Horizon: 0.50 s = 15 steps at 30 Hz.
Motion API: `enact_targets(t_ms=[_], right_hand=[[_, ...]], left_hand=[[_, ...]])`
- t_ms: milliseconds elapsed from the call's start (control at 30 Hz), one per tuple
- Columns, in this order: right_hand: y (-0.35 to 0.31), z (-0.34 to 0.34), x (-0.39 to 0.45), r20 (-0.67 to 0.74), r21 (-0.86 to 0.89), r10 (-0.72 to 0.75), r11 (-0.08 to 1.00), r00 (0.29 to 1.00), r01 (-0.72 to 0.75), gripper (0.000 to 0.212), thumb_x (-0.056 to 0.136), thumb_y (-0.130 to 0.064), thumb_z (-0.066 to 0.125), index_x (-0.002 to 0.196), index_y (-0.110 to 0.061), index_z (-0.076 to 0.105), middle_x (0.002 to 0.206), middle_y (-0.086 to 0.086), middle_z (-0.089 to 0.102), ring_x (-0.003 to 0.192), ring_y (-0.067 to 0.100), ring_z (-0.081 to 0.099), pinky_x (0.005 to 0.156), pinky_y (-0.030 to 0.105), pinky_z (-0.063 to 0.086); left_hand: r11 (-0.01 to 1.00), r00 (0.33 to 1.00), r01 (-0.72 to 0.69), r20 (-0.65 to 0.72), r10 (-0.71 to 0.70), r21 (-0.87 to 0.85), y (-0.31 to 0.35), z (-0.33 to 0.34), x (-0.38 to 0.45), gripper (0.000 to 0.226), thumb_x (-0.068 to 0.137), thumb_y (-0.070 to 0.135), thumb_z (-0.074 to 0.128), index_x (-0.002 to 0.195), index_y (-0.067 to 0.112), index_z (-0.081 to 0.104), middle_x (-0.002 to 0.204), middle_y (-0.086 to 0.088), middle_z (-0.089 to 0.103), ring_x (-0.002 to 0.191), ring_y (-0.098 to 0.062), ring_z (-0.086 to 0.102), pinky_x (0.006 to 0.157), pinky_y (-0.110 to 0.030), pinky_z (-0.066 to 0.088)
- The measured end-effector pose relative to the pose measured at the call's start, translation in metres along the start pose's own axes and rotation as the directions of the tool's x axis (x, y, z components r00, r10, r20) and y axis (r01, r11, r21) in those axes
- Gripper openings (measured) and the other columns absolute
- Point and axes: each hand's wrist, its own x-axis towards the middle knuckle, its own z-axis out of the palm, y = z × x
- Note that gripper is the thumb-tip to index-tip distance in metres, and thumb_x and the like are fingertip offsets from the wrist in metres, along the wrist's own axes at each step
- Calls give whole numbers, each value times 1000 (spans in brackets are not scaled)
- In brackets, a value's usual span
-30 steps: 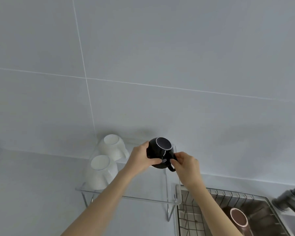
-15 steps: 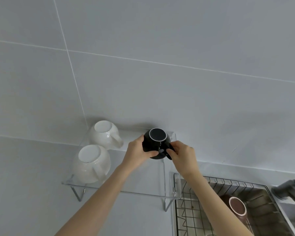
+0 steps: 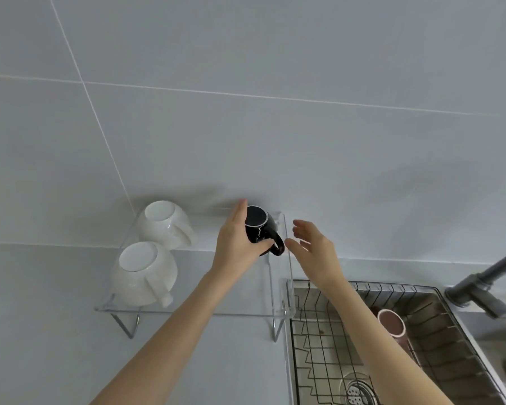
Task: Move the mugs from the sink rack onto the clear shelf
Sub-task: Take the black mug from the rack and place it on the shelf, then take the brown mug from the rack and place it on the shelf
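Grey tiles back everything; nearest, at four o'clock, a pink mug waits in the sink rack. Further, the right hand hangs wide open, empty. The left hand grips the black mug, upside down on the clear shelf at twelve o'clock. Next, I think: release, fetch pink.

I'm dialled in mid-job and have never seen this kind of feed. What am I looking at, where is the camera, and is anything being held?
There is no machine here. One wide camera sits on a person's head, looking forward and down at two bare arms. The left hand is curled against the black mug, which sits upside down at the back right of the clear shelf; whether that grip is loosening cannot be told. The right hand is open beside the mug, holding nothing. Two white mugs sit upside down on the shelf's left side. To the right, a pink mug lies in the wire sink rack.
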Motion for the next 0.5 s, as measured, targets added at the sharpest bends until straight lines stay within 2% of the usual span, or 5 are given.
enact_targets(t_ms=[100,167,233,367,500], right_hand=[[13,-31,-21,-82,46,29,999,996,-25,40,86,-13,58,124,-14,47,109,1,57,103,13,54,92,26,42],[28,-53,-37,-145,72,96,994,985,-87,39,86,-13,57,123,-13,48,112,5,58,101,13,54,88,26,42],[48,-73,-53,-208,59,167,986,964,-158,37,86,-15,56,123,-13,48,114,6,60,99,12,54,86,25,40],[98,-109,-90,-323,50,332,941,886,-334,33,85,-19,58,118,-13,54,112,5,65,97,14,56,84,26,40],[149,-134,-118,-303,44,487,866,819,-499,28,82,-23,62,109,-15,59,106,4,66,90,15,57,67,22,41]], left_hand=[[991,987,-129,94,131,-28,39,16,-8,77,65,16,78,132,11,41,120,-9,62,114,-24,52,97,-24,38],[982,966,-184,177,190,-50,59,33,-15,72,66,20,77,131,13,44,135,-5,53,123,-12,46,98,-8,27],[976,933,-205,287,217,-71,69,53,-21,67,68,23,76,129,17,47,135,0,53,117,-3,45,97,-6,26],[992,834,-92,538,122,-81,66,111,-41,64,69,25,75,127,20,48,133,-2,54,121,-11,48,103,-26,37],[1000,703,-6,711,-6,14,42,171,-59,66,68,21,75,128,18,48,136,-5,53,123,-13,48,105,-29,37]])
